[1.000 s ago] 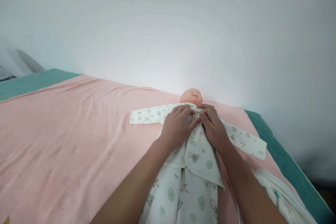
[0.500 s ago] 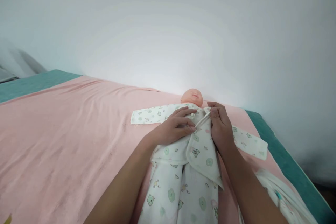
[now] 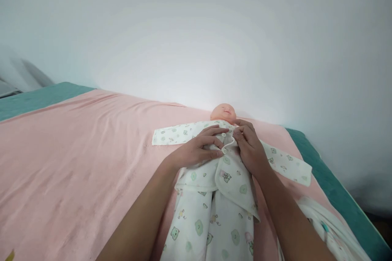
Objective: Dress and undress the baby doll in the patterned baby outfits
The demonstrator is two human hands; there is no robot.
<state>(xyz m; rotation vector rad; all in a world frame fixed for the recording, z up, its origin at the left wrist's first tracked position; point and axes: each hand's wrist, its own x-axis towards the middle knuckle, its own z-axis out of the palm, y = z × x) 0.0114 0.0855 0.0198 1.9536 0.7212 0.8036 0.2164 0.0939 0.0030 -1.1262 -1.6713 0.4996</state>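
Jacket (image 3: 234, 173), its edge (image 3: 228, 144) pinched by the right hand (image 3: 250, 149), could slip free of that pinch if the spread left hand (image 3: 196, 151) shifts.

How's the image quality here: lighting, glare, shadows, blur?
Head view: wall brightest just behind the doll's head, dimmer toward the corners; deep shadow at lower right, beyond the teal edge; far-left background soft and smeared; left hand, right hand and printed jacket fairly clear; no harsh glare on them.
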